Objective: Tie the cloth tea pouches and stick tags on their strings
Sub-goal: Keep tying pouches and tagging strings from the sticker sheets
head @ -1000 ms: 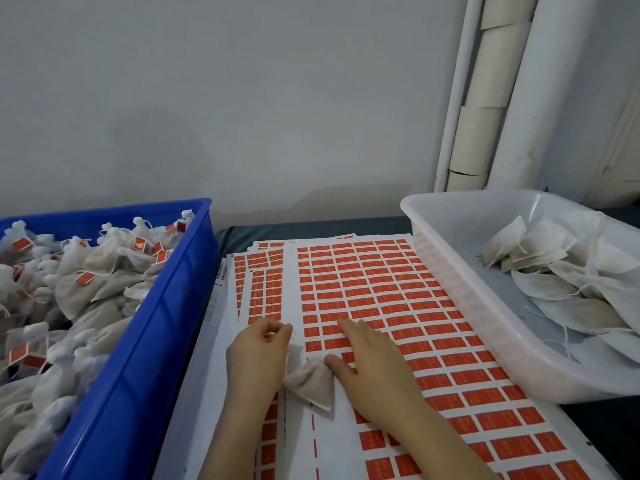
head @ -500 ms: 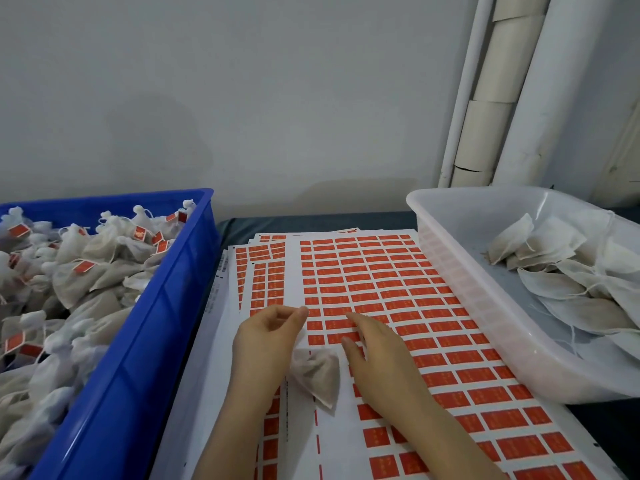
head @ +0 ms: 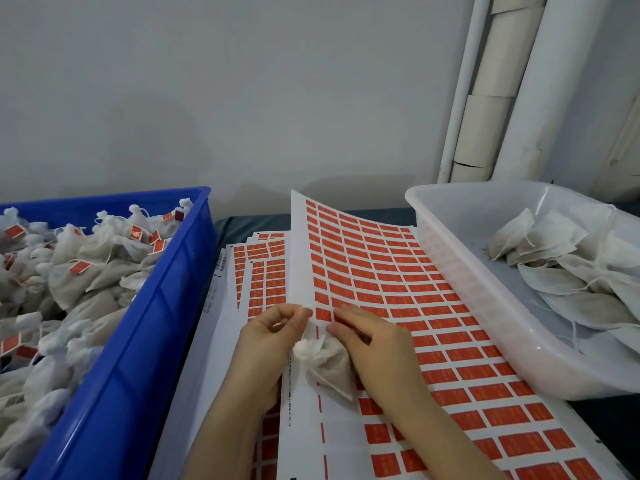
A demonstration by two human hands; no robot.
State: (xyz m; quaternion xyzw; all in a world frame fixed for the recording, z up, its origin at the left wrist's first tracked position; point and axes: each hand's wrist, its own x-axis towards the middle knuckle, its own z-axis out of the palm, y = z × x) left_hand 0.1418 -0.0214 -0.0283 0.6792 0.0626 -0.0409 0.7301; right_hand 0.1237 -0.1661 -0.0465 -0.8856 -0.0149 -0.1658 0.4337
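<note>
Left hand (head: 272, 341): mine was bare, slim in build.
Right hand (head: 379, 346): bare too, and of the same slender shape.
Fingers (head: 349, 315): long and narrow; my nails looked short and plain.
Left forearm (head: 227, 424): bare down to the frame's lower edge.
Right forearm (head: 448, 433): bare likewise.

Pouch (head: 329, 363): matt woven cloth. Sticker sheet (head: 398, 306): smooth paper. Blue crate (head: 138, 341): glossy plastic. Clear tub (head: 467, 306): translucent, glossy plastic.
</note>
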